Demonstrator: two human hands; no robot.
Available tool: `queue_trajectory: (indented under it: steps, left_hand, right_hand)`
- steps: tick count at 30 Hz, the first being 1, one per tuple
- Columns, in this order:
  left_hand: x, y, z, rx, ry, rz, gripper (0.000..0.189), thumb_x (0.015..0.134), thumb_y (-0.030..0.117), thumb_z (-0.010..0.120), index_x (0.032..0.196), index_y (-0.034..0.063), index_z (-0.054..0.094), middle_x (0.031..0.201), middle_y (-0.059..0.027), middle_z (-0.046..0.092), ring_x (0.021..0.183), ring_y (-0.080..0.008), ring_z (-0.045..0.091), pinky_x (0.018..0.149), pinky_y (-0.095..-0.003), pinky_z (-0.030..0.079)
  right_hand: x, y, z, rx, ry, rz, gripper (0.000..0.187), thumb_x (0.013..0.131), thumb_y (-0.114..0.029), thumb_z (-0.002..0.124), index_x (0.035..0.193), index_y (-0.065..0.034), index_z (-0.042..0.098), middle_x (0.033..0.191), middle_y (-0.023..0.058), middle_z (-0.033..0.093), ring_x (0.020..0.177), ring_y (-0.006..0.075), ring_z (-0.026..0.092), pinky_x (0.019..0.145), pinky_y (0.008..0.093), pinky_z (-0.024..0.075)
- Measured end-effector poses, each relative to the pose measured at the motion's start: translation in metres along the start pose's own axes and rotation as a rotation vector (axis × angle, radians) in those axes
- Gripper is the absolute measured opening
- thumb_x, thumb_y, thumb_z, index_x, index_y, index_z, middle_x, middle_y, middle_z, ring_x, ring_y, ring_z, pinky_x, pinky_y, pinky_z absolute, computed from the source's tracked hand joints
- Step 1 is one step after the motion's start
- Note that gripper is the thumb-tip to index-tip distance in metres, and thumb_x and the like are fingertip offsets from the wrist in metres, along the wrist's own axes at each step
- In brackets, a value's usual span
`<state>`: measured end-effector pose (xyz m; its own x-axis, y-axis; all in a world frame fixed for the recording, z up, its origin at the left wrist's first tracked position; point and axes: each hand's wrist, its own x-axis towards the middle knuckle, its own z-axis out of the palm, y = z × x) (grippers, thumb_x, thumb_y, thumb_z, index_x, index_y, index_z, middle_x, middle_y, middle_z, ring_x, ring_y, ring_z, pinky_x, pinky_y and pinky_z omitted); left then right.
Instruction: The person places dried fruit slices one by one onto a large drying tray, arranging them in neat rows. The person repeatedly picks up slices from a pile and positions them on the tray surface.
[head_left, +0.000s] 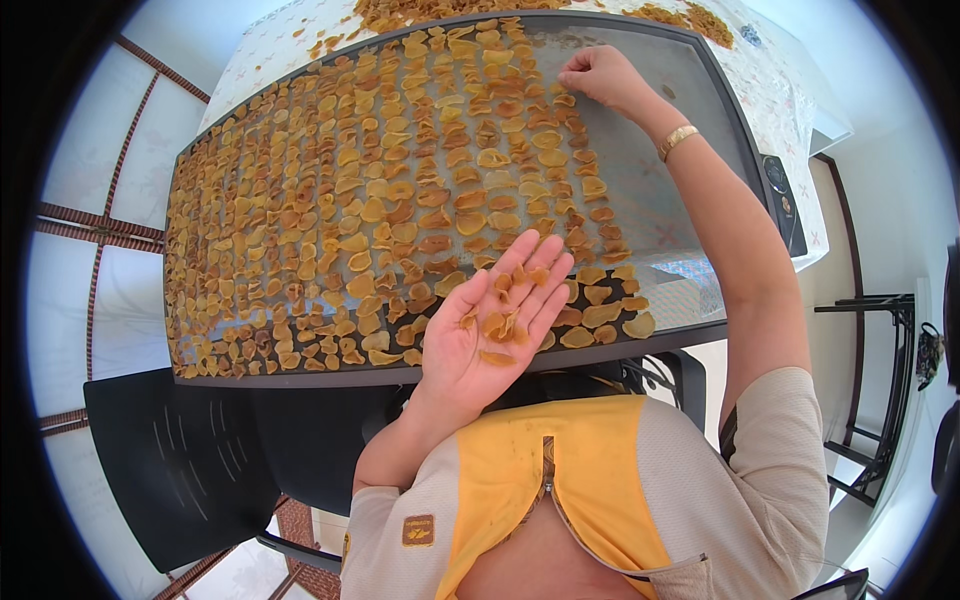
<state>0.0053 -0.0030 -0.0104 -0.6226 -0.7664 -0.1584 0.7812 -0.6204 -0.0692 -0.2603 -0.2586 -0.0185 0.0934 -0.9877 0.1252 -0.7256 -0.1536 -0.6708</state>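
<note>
My left hand (456, 367) is palm up over the near edge of a large mesh rack (637, 202) in a dark frame. Several small, curled amber-brown dried slices (501, 327) lie loose on its palm and fingers. Further off, my right hand (604, 79) is pinched at the top of the rightmost row, its fingertips against a small dried slice (558, 88). Long rows of similar yellow to brown slices (360, 202) cover the left and middle of the rack. Which food they are cut from is unclear.
Behind the rack, a heap of loose dried slices (450, 7) and a smaller pile (709, 24) lie on a white patterned tablecloth (795, 97). A black panel with a dial (781, 202) sits at the right edge. A black chair (180, 457) stands at lower left.
</note>
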Motion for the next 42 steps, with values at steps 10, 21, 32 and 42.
queue_trajectory:
  steps: [10,21,32,42]
  left_hand:
    - [0.0,0.0,0.001,-0.015,-0.029,-0.019,0.055,0.105,0.024,0.037,0.155,0.0001,0.032,0.162,-0.0169,0.029,0.152,-0.0296,0.025,0.126,-0.0412,0.02]
    - [0.007,-0.01,-0.006,-0.03,-0.046,-0.019,0.054,0.105,0.026,0.036,0.156,0.006,0.034,0.153,-0.012,0.045,0.142,-0.025,0.039,0.123,-0.0381,0.024]
    - [0.004,-0.013,-0.005,0.007,-0.091,-0.037,0.055,0.106,0.026,0.034,0.159,0.0115,0.03,0.156,-0.0067,0.042,0.136,-0.0176,0.044,0.115,-0.0341,0.033]
    - [0.003,-0.015,-0.002,0.081,-0.091,-0.014,0.056,0.106,0.026,0.032,0.16,0.0123,0.026,0.162,-0.0056,0.034,0.141,-0.0183,0.04,0.117,-0.034,0.031]
  right_hand:
    - [-0.041,-0.031,-0.015,0.106,-0.011,-0.088,0.024,0.094,-0.021,0.069,0.105,-0.0005,0.072,0.09,-0.0003,0.068,0.083,0.0061,0.058,0.076,0.0249,0.0489]
    - [-0.195,-0.119,-0.017,0.293,-0.298,-0.456,0.02,0.083,-0.003,0.072,0.103,-0.0081,0.071,0.093,0.0055,0.068,0.086,0.021,0.063,0.075,0.0326,0.0519]
    - [-0.23,-0.127,0.011,0.005,0.034,-0.609,0.015,0.076,-0.008,0.076,0.085,-0.0081,0.064,0.086,0.0062,0.057,0.082,0.0275,0.056,0.072,0.0374,0.0482]
    - [-0.233,-0.13,0.019,-0.003,0.13,-0.557,0.013,0.077,-0.007,0.074,0.083,-0.009,0.064,0.081,0.0064,0.056,0.076,0.0266,0.057,0.065,0.0369,0.0486]
